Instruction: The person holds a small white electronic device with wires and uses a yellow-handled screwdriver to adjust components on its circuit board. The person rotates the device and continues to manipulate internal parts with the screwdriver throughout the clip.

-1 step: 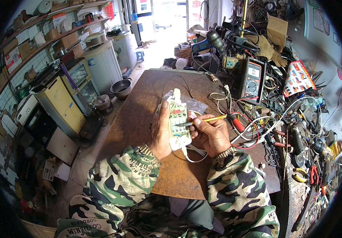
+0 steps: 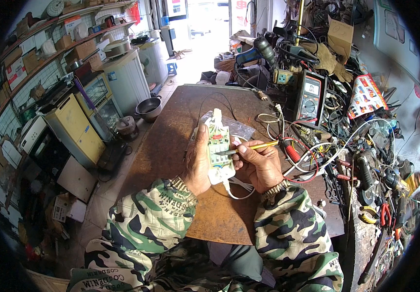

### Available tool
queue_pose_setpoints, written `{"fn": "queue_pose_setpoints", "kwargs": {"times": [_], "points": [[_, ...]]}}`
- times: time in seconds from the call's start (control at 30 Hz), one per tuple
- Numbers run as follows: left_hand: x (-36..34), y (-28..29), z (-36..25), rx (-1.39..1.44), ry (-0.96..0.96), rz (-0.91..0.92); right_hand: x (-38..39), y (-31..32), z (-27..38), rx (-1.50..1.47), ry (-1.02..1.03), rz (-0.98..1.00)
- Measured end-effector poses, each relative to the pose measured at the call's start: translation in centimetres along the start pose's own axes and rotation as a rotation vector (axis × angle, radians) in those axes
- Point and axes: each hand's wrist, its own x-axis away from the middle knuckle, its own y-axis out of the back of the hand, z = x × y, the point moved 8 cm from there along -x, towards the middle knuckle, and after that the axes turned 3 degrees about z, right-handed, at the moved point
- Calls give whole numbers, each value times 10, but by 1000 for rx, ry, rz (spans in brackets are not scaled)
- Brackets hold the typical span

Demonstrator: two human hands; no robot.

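Note:
My left hand is closed around a circuit board in an opened white casing, thumb along its left edge. The board is tilted up above the table and carries small parts. A white cable comes out of the casing's lower end and loops to the right. In my right hand, pinched between thumb and fingers, is a slim pointed tool with a yellow shaft and grey tip. The tip lies over the lower half of the board; whether it touches is unclear. Part of my right fingers is hidden behind the board.
Beneath my hands is a worn brown table with a clear plastic bag. A multimeter stands to the right, with leads and a red probe. Heaped cables and pliers crowd the right side. A black pan is at left.

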Motion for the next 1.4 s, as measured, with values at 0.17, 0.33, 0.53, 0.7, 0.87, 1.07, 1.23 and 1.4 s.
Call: {"fn": "queue_pose_setpoints", "kwargs": {"times": [0.17, 0.33, 0.53, 0.7, 0.87, 1.07, 1.23, 1.4], "points": [[1, 1, -1, -12, 7, -7, -1, 1, -2, 11, -16, -13], [-4, 0, 5, -10, 12, -6, -1, 8, -3, 20, -18, -44], [2, 8, 1, -31, 22, 39, -1, 0, -6, 41, -28, -36], [-3, 4, 5, -53, 16, 31, 1, 8, -3, 56, 17, -56], [4, 3, -2, -74, -2, 12, 2, 3, -6, 53, 9, -69], [2, 4, 5, -106, 20, 19, 5, 4, -3, 69, 37, -107], [6, 7, -3, -120, -17, -41, 7, -1, -1, 196, 107, -106], [3, 8, -7, -117, -119, -76, 13, -6, 7, 403, 177, -122]]}}
